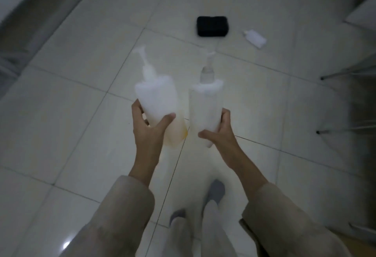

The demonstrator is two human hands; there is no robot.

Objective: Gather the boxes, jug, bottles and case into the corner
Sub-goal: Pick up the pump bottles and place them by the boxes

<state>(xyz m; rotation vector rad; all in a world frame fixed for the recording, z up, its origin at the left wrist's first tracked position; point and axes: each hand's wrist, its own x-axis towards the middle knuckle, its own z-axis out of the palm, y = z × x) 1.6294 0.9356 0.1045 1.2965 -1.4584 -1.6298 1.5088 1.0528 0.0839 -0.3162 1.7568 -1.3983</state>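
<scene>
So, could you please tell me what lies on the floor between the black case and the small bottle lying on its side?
Nothing: in the head view, only bare tile separates the black case from the small bottle.

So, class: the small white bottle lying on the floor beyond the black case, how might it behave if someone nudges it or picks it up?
The small white bottle lies on its side on glossy tiles, so a nudge would probably slide or roll it. It looks plastic and little, so likely light and rigid enough to pinch.
</scene>
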